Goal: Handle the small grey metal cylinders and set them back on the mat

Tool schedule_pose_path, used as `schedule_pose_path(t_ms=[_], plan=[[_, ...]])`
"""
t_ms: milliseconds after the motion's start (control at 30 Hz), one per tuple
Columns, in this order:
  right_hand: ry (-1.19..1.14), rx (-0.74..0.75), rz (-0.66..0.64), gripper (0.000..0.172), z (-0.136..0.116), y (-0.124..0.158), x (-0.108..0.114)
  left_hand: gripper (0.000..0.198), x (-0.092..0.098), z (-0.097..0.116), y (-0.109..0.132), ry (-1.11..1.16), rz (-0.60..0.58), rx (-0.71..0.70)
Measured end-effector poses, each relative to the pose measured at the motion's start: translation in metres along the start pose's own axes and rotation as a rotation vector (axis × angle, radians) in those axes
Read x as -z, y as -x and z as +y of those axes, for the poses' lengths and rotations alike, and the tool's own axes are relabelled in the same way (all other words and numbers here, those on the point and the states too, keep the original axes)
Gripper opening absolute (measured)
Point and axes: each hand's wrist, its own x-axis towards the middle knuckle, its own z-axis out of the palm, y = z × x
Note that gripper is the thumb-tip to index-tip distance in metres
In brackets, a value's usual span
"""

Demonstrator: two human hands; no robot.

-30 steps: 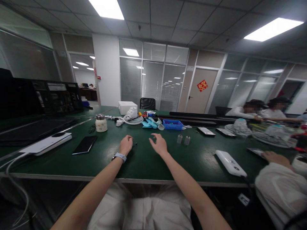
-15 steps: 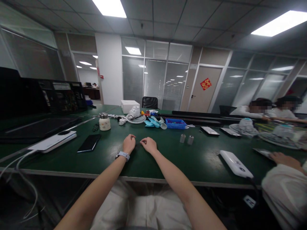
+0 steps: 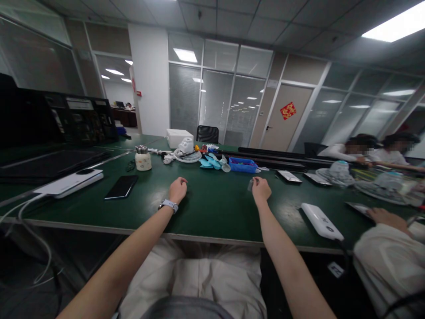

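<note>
My left hand (image 3: 178, 190) rests on the green table with its fingers curled in, and nothing shows in it. A grey-strapped watch (image 3: 168, 205) is on that wrist. Farther right, my right hand (image 3: 262, 190) has its thumb and fingers closed at a small silver metal cylinder (image 3: 250, 185), which shows at the left of the fingertips. The hand blocks part of this spot, so a second such cylinder is out of sight. Behind that hand stands a blue basket (image 3: 243, 165) with small things in it.
At left lie a black phone (image 3: 121, 187) and a white device (image 3: 71, 182) with a cable; a cream bottle (image 3: 143, 160) stands behind. Light-blue fan blades (image 3: 212, 162) and a white fan part (image 3: 187, 153) sit mid-back. Right are a white power bank (image 3: 321, 220) and a co-worker's hand (image 3: 387, 218).
My right hand has moved right, away from my left hand, to the metal cylinders. My left hand stays in about the same place. The view has tilted slightly downward.
</note>
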Motion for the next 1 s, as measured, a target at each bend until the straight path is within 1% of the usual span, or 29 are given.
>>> schedule_pose_path(t_ms=[100, 200, 433, 600, 700, 800, 900, 1000], plan=[[0.012, -0.040, -0.023, 0.034, 0.003, -0.002, -0.005, 0.030, 0.000, 0.000, 0.001, -0.009, 0.003, -0.002], [0.002, -0.036, -0.028, 0.035, 0.003, -0.003, -0.008, 0.029, 0.000, 0.000, 0.001, -0.004, 0.013, -0.010], [0.011, -0.076, -0.036, 0.034, 0.001, -0.006, -0.007, 0.027, -0.002, -0.004, -0.001, 0.015, -0.005, -0.023], [0.068, -0.089, -0.150, 0.036, -0.003, -0.005, 0.003, 0.026, -0.001, -0.003, 0.000, 0.006, -0.010, -0.014], [0.078, -0.104, -0.180, 0.037, -0.005, -0.005, 0.008, 0.026, -0.001, -0.003, 0.000, -0.003, -0.012, -0.012], [0.061, -0.110, -0.166, 0.036, -0.005, -0.005, 0.010, 0.026, -0.001, -0.002, -0.001, -0.004, -0.021, -0.015], [0.026, -0.134, -0.104, 0.037, -0.001, -0.006, 0.008, 0.028, 0.000, -0.002, -0.001, -0.010, -0.027, -0.019], [-0.020, -0.148, -0.114, 0.036, 0.003, -0.007, 0.006, 0.028, 0.000, -0.002, 0.000, -0.012, -0.027, -0.023]])
